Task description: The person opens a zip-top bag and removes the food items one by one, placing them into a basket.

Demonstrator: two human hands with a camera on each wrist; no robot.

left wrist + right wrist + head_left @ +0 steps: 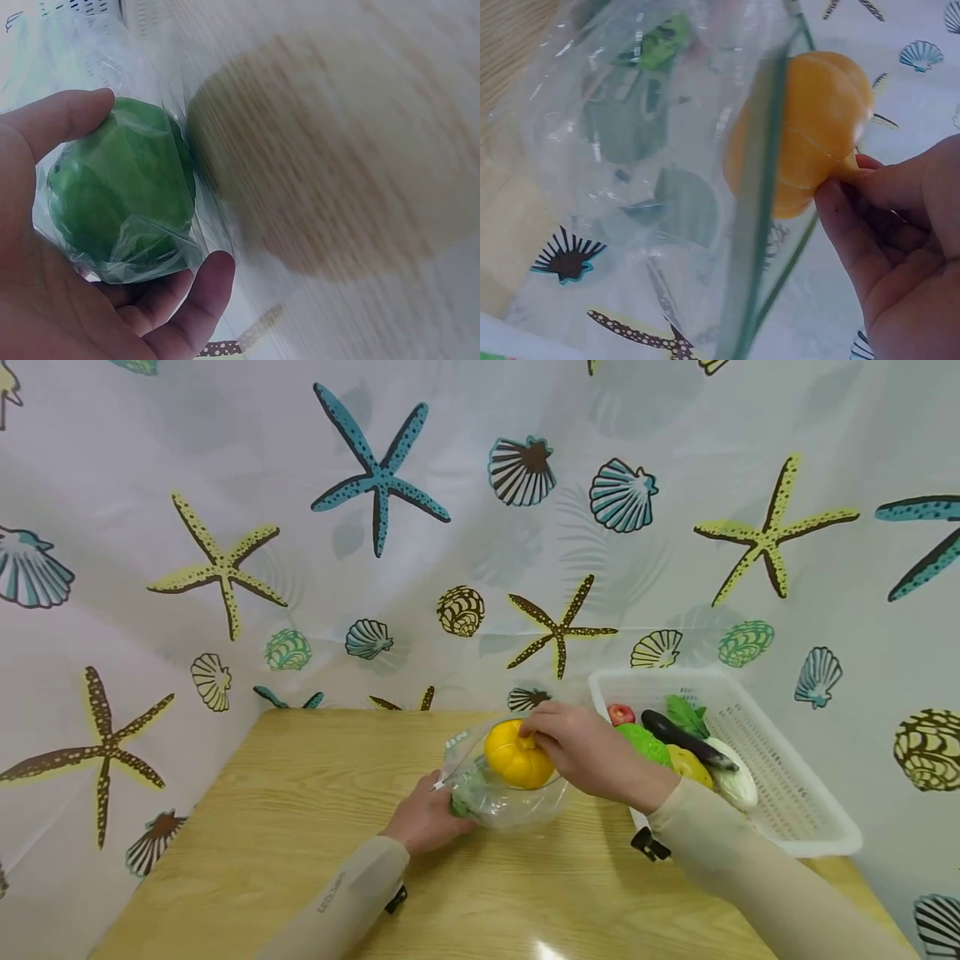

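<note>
My right hand [573, 747] pinches a small yellow pumpkin [517, 756] by its stem. The pumpkin is at the mouth of a clear plastic bag [502, 810], partly behind the bag's green-edged rim [761, 187] in the right wrist view. My left hand [429, 817] holds the bag low on its left side. Through the film, the left wrist view shows a rounded green vegetable [124, 187] inside the bag, with my thumb and fingers curled around it. Its exact kind is unclear.
A white perforated basket [780, 760] stands at the right, holding an eggplant [686, 739], a white vegetable [735, 777], a green lumpy vegetable [643, 743], a yellow one [690, 766], a red piece [621, 715] and green leaves [687, 717]. A patterned curtain [450, 568] hangs behind the wooden table [315, 777].
</note>
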